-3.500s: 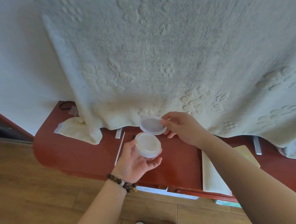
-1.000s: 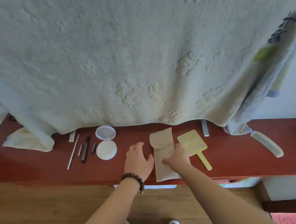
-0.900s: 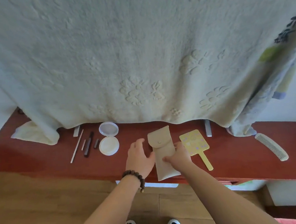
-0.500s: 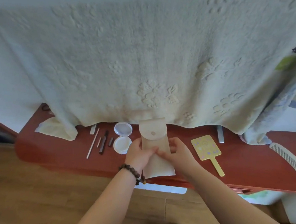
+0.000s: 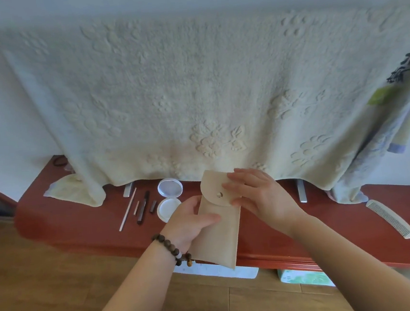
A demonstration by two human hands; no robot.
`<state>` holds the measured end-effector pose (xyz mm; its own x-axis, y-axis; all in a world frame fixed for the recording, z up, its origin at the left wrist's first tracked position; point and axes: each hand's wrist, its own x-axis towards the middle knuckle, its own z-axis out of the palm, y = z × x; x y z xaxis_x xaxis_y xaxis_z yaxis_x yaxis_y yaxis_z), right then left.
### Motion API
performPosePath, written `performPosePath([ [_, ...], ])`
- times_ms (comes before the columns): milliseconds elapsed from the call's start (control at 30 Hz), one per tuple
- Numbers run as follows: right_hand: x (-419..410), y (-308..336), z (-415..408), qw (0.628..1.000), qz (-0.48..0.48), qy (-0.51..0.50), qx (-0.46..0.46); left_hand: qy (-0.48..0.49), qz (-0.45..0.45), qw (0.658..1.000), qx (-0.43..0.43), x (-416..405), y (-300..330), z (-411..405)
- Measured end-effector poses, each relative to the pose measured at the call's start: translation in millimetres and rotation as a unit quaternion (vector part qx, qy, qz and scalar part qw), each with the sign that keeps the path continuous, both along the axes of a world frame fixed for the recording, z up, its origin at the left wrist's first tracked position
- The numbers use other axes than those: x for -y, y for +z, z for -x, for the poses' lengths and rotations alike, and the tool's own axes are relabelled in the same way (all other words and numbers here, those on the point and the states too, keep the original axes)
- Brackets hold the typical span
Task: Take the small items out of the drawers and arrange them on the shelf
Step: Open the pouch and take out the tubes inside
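Note:
A beige cloth pouch (image 5: 221,234) with a snap flap is lifted above the red shelf (image 5: 85,224). My left hand (image 5: 192,221), with a bead bracelet at the wrist, grips the pouch's middle from the left. At the flap near the snap, my right hand (image 5: 257,193) pinches the cloth between its fingers and thumb. On the shelf to the left lie a round white case (image 5: 167,206) and its clear lid (image 5: 170,188), beside a thin stick (image 5: 128,209) and a dark pen (image 5: 144,207).
A white comb (image 5: 390,217) lies at the shelf's right end. A cream embossed blanket (image 5: 193,93) hangs over the back of the shelf, with a printed cloth (image 5: 393,117) at the right. A metal bar (image 5: 301,191) pokes out under the blanket. Wooden floor lies below.
The pouch lay flat on the shelf under both hands; now both hands hold it raised, and the right hand has moved up to its flap. The yellow hand mirror is hidden now.

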<state>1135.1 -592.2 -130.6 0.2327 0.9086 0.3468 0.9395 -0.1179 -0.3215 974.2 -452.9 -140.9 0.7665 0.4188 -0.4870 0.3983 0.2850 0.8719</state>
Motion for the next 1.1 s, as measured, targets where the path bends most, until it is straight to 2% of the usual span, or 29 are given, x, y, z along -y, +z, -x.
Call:
performPosePath([
  [133, 4, -3, 3, 1.000, 0.009, 0.019, 0.020, -0.010, 0.017, 1.000, -0.010, -1, 4, 4],
  [267, 7, -2, 9, 0.996, -0.037, 0.039, 0.076, -0.016, 0.020, 1.000, -0.013, 4, 7, 6],
  [400, 7, 5, 15, 0.993, -0.054, 0.054, 0.094, -0.031, -0.029, 0.999, -0.016, 8, 7, 8],
  [633, -3, 11, 21, 0.990, -0.097, 0.014, 0.105, -0.024, -0.114, 0.993, -0.009, 9, 16, 11],
  [700, -7, 17, 27, 0.992, -0.118, -0.022, 0.028, -0.025, -0.143, 0.989, -0.011, 8, 20, 14],
  [733, -10, 22, 27, 0.985, -0.134, -0.078, -0.072, -0.032, -0.156, 0.987, -0.013, 8, 21, 17],
  [767, -14, 26, 23, 0.958, -0.156, -0.143, -0.196, -0.042, -0.161, 0.986, -0.012, 9, 22, 20],
  [800, -18, 30, 16, 0.914, -0.173, -0.203, -0.305, -0.051, -0.155, 0.987, -0.008, 10, 23, 24],
  [833, -22, 34, 9, 0.875, -0.178, -0.247, -0.376, -0.059, -0.143, 0.988, -0.002, 12, 22, 27],
  [900, -27, 37, -2, 0.818, -0.146, -0.280, -0.481, -0.064, -0.119, 0.991, 0.013, 15, 22, 33],
  [967, -32, 34, -2, 0.759, -0.102, -0.268, -0.584, -0.060, -0.099, 0.993, 0.031, 15, 21, 37],
  [1033, -35, 28, 4, 0.732, -0.042, -0.255, -0.631, -0.055, -0.089, 0.993, 0.045, 15, 21, 39],
  [1100, -37, 24, 8, 0.722, -0.005, -0.244, -0.647, -0.050, -0.092, 0.993, 0.047, 14, 20, 40],
])
